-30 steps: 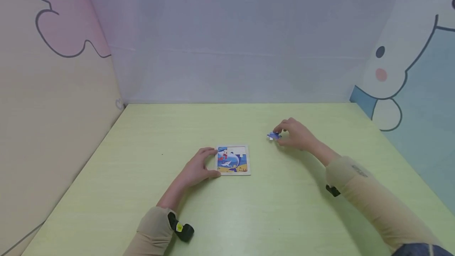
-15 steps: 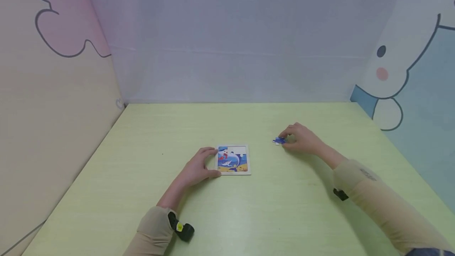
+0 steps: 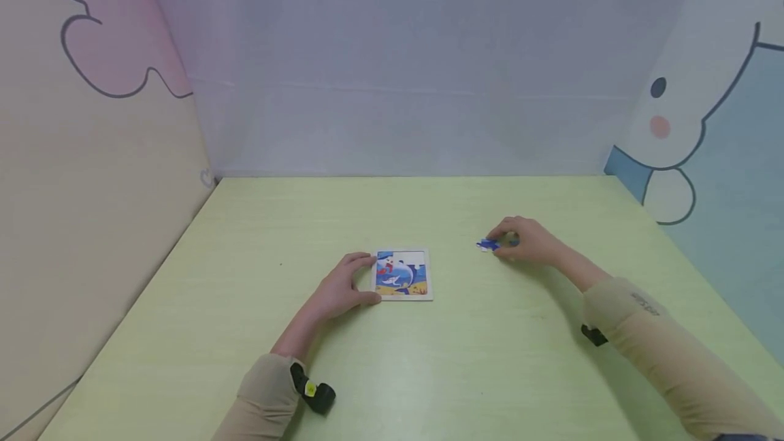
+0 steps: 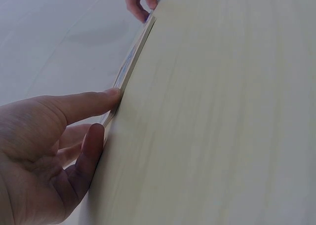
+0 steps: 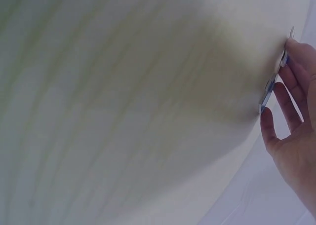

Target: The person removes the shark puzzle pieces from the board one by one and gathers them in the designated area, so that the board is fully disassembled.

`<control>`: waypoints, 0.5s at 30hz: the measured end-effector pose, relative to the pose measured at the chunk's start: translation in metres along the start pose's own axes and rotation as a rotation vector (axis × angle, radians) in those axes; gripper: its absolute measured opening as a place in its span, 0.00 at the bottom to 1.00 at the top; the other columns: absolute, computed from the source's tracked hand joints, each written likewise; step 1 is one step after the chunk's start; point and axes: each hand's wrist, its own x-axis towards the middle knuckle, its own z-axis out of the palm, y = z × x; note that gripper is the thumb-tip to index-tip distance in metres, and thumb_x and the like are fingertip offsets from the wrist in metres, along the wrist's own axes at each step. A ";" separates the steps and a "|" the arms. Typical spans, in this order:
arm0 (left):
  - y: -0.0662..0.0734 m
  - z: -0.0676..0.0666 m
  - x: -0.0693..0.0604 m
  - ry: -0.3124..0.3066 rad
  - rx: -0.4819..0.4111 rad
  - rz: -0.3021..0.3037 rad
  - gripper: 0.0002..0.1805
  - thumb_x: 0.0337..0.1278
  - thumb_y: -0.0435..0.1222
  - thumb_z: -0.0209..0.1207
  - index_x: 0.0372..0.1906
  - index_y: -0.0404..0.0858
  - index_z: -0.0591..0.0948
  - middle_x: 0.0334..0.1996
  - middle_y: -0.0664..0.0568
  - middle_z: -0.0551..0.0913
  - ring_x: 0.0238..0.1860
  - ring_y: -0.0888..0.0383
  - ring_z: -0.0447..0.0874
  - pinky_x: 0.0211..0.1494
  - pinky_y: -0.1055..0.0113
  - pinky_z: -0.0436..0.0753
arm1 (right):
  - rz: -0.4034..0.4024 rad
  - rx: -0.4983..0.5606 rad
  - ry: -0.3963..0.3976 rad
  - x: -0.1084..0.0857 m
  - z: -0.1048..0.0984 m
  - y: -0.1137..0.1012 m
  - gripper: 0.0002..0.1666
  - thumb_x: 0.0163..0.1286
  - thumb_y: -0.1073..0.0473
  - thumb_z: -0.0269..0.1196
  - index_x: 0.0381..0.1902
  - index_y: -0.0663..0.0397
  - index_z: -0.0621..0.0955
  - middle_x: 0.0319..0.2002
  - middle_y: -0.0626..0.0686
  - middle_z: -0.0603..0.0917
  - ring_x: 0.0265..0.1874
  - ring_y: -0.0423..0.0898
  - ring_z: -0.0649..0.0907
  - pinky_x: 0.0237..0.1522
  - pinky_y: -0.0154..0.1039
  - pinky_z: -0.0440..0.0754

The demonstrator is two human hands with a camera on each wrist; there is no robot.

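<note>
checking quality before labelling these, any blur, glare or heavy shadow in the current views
Head: fairly even light, a soft shadow beside the right sleeve, a faint pale sheen on the table; left wrist: hazy, the puzzle board nearly edge-on, its picture barely readable; right wrist: dim, a broad shadow over the table, the puzzle pieces too soft to read their pattern.

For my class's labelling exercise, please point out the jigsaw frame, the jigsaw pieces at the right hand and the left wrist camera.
Jigsaw frame (image 3: 404,297): head view, on its near rim.
Jigsaw pieces (image 3: 487,244): head view, on a blue surface.
Left wrist camera (image 3: 320,400): head view, on its black casing.
</note>
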 end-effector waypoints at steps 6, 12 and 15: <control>0.001 -0.001 0.000 -0.007 -0.013 0.003 0.41 0.51 0.40 0.72 0.72 0.42 0.69 0.75 0.48 0.63 0.67 0.47 0.70 0.73 0.45 0.68 | 0.018 0.036 -0.013 0.001 -0.002 0.001 0.18 0.61 0.59 0.71 0.50 0.52 0.85 0.48 0.53 0.87 0.52 0.56 0.82 0.60 0.59 0.76; 0.003 -0.004 0.004 -0.014 -0.005 0.010 0.41 0.52 0.40 0.71 0.72 0.42 0.68 0.76 0.48 0.61 0.66 0.47 0.70 0.73 0.45 0.68 | 0.049 0.047 -0.016 0.003 -0.004 0.001 0.19 0.61 0.58 0.71 0.51 0.51 0.85 0.50 0.54 0.86 0.53 0.57 0.82 0.61 0.59 0.76; 0.004 -0.005 0.007 -0.020 -0.004 0.004 0.41 0.52 0.40 0.71 0.72 0.43 0.68 0.76 0.48 0.61 0.66 0.47 0.70 0.73 0.46 0.68 | 0.045 0.031 -0.027 0.005 -0.007 0.000 0.19 0.62 0.58 0.70 0.52 0.52 0.85 0.51 0.56 0.86 0.54 0.58 0.82 0.61 0.59 0.76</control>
